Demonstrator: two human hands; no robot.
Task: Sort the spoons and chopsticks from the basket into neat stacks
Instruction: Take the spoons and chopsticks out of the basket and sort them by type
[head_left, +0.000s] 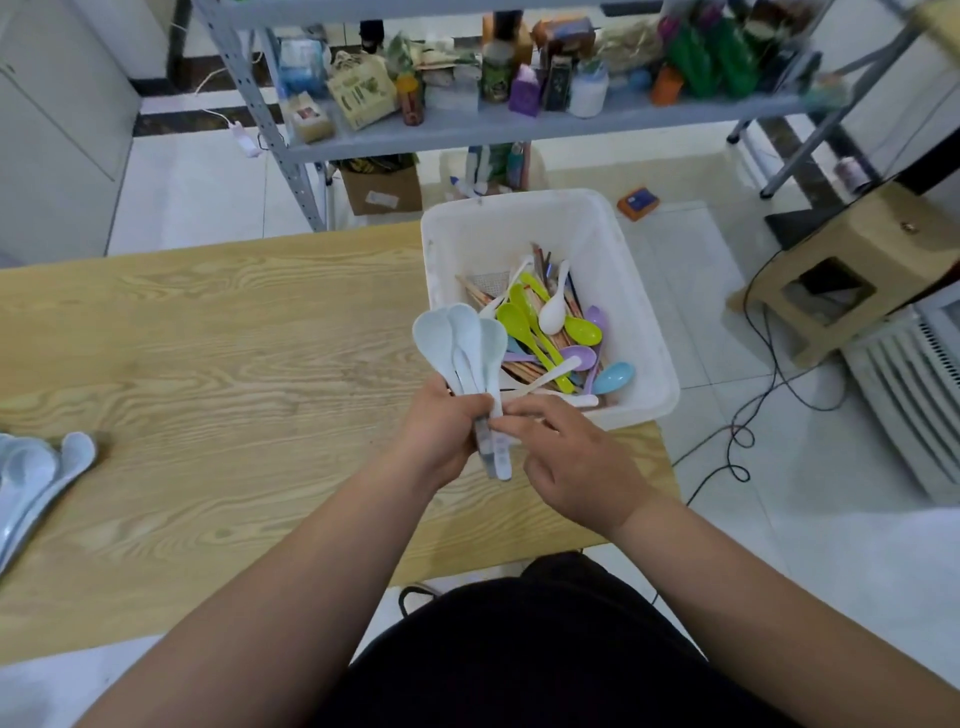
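A fan of pale blue spoons is gripped upright by the left hand; the handles are pinched by the right hand, just before the basket.

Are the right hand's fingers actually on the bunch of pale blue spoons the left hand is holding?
Touching. In the head view the right hand's fingertips pinch the handles of the pale blue spoons, which the left hand grips from the other side.
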